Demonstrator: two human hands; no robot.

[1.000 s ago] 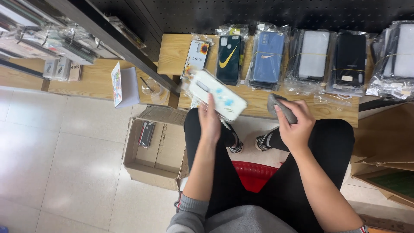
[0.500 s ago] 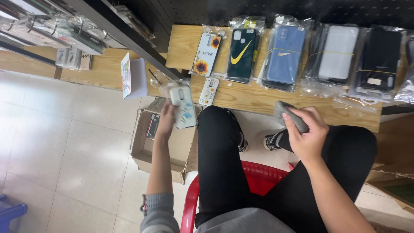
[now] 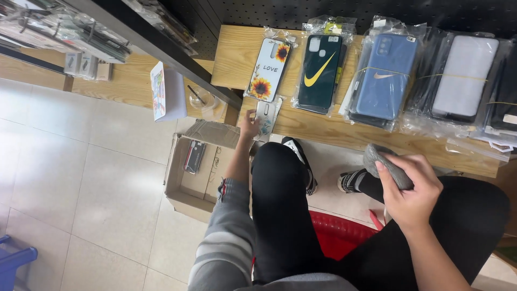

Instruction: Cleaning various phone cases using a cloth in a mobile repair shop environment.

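Resting at the near edge of the wooden counter (image 3: 323,132), a white phone case with a blue flower print (image 3: 266,117) lies flat under the fingertips of the left hand (image 3: 249,125); that grip is loose, fingers laid on the case's lower end, and whether they pinch it I cannot tell. The right hand (image 3: 412,188) hovers over the person's black-trousered lap, its grip closed around one grey cloth (image 3: 388,164), bunched into a wad that sticks out past the thumb. Just beyond the flowered case lies a white case with two sunflowers (image 3: 269,69), in a clear sleeve. Further right along the counter come three more bagged bundles that show whole: a dark green case with a yellow mark (image 3: 320,70), a blue case (image 3: 385,75) bound with a rubber band, and a pale grey case (image 3: 463,75); another dark bundle is cut off by the right edge. Below the counter's left end, on the tiled floor, stands one open cardboard box (image 3: 186,188) with a single dark case with a red stripe (image 3: 194,157) inside. One red plastic stool (image 3: 336,237) shows between the knees.
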